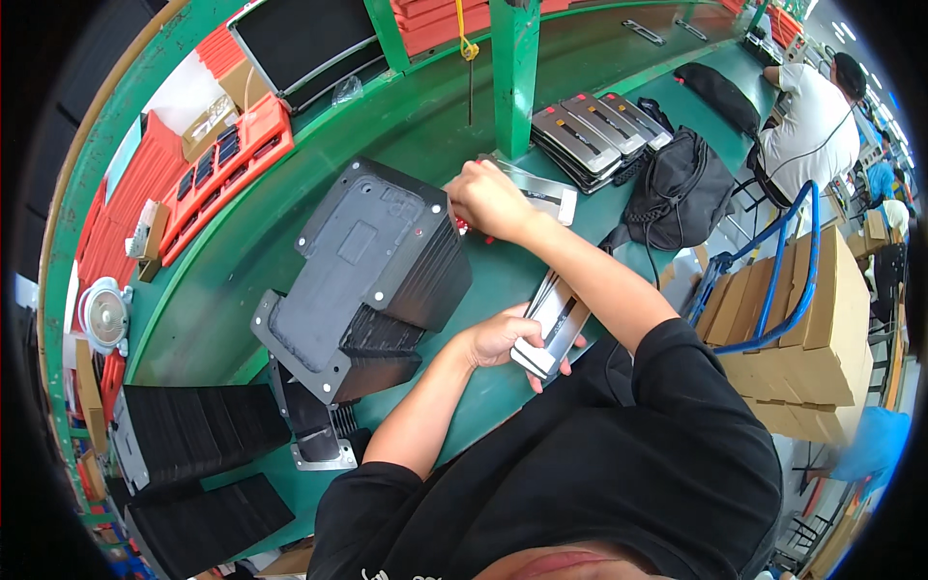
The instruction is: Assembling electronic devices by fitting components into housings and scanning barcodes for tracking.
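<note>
1. A bare strip of surface (497, 278) opens at mid-view, between the right grip (491, 200) and left grip (501, 340).
2. Toward 9 o'clock, a tall black stack (353, 261) blocks sideways passage.
3. At 12, a green post (514, 77) stands in the way.
4. Piled grey panels (577, 135) at 1 and a black bag (681, 188) at 2 obstruct.

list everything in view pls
held panels: several, silver, lower centre
panel piles: several, silver, upper right
large plate stack: one, black, centre
smaller plate stacks: several, black, lower left
bags: two, black, right
workbench: one, green, centre
post: one, green, top
fan: one, white, left
trays: many, red, upper left
cartons: several, brown, right
trolley handle: one, blue, right
nearest co-worker: one, white top, upper right
left hand: one, bare, gripping held panels
right hand: one, bare, beside large plate stack
</note>
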The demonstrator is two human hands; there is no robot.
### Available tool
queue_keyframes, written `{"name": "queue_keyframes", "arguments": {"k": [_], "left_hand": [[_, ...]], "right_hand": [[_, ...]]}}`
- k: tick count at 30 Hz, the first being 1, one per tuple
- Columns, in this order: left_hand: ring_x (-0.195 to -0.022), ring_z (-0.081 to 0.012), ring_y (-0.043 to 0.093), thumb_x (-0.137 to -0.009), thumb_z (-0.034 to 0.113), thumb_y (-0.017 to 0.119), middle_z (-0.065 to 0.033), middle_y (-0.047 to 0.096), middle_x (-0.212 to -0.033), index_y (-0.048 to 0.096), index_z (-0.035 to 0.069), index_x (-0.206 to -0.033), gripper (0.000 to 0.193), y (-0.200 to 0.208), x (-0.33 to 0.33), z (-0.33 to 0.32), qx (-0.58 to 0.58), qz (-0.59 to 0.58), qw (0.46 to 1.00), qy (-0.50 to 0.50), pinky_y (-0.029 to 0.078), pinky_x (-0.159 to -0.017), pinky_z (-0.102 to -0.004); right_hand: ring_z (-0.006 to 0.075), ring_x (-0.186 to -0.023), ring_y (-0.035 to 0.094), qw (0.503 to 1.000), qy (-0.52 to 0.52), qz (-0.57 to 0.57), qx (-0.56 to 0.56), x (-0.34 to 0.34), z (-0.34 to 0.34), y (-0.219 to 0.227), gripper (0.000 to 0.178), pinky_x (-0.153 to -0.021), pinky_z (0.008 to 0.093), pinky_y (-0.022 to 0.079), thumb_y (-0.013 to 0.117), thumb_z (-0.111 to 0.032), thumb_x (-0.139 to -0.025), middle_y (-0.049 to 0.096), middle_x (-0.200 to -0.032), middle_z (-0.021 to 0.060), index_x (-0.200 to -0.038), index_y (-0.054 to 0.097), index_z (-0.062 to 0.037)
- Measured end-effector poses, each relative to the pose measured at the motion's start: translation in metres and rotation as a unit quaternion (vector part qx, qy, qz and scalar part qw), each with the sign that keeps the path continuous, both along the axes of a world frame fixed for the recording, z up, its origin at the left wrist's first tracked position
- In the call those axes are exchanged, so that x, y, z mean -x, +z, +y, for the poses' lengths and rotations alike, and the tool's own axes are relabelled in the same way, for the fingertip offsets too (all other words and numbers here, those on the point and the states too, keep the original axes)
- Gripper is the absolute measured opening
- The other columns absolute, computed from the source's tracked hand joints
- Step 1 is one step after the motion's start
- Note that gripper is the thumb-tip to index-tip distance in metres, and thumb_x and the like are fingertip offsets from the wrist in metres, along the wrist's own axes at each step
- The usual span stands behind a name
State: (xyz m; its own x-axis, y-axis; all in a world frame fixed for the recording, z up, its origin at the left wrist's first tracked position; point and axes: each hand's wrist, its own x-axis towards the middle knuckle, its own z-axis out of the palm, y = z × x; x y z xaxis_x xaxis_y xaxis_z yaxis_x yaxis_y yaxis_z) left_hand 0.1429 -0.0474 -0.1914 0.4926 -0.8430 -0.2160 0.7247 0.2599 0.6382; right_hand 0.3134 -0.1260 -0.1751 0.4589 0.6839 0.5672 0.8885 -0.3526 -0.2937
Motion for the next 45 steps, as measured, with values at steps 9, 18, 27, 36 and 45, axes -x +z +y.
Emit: {"name": "queue_keyframes", "arguments": {"k": [9,18,27,36,45], "left_hand": [[-0.096,-0.0397,0.073,-0.079,0.001,0.048,-0.0268,0.060,-0.131,0.036,-0.007,-0.145,0.067,-0.005,-0.001,0.004,0.004,0.015,1.000,-0.025,0.066,-0.058,-0.0478],[-0.098,-0.0392,0.073,-0.080,0.000,0.049,-0.0260,0.060,-0.131,0.034,-0.007,-0.146,0.068,-0.001,0.000,0.003,0.004,0.006,1.000,-0.014,0.067,-0.061,-0.0484],[-0.103,-0.0394,0.072,-0.083,0.001,0.049,-0.0258,0.059,-0.134,0.033,-0.005,-0.148,0.068,-0.007,-0.001,0.003,0.021,0.009,1.000,-0.008,0.067,-0.063,-0.0494],[-0.109,-0.0400,0.070,-0.091,0.006,0.050,-0.0243,0.059,-0.136,0.035,-0.004,-0.148,0.059,-0.012,-0.001,-0.001,0.033,0.019,0.998,0.048,0.067,-0.066,-0.0492],[-0.109,-0.0406,0.070,-0.094,0.006,0.049,-0.0245,0.059,-0.136,0.037,-0.003,-0.147,0.056,-0.012,-0.003,0.002,0.017,0.018,0.999,0.048,0.067,-0.065,-0.0494]], "right_hand": [[0.0248,-0.091,0.060,0.991,-0.046,0.030,0.120,0.026,-0.003,0.001,0.015,-0.084,0.0386,0.043,0.075,-0.022,-0.082,0.073,-0.085,0.0028,-0.093,0.078,-0.0124],[0.0310,-0.098,0.066,0.994,-0.104,0.023,0.030,-0.008,-0.057,0.023,0.019,-0.091,0.0420,0.049,0.072,-0.020,-0.087,0.077,-0.099,0.0116,-0.095,0.077,-0.0032],[0.0377,-0.089,0.070,0.976,-0.181,0.058,0.110,-0.036,-0.040,0.009,0.022,-0.080,0.0487,0.054,0.073,-0.023,-0.087,0.076,-0.092,0.0162,-0.098,0.077,-0.0037],[0.0409,-0.088,0.072,0.931,-0.325,0.159,0.050,-0.052,0.005,-0.027,0.025,-0.079,0.0489,0.057,0.071,-0.025,-0.091,0.074,-0.091,0.0213,-0.097,0.071,-0.0008],[0.0409,-0.095,0.070,0.991,-0.062,0.044,0.105,0.003,0.007,0.000,0.029,-0.085,0.0499,0.055,0.078,-0.027,-0.084,0.072,-0.105,0.0183,-0.100,0.071,-0.0036]]}}
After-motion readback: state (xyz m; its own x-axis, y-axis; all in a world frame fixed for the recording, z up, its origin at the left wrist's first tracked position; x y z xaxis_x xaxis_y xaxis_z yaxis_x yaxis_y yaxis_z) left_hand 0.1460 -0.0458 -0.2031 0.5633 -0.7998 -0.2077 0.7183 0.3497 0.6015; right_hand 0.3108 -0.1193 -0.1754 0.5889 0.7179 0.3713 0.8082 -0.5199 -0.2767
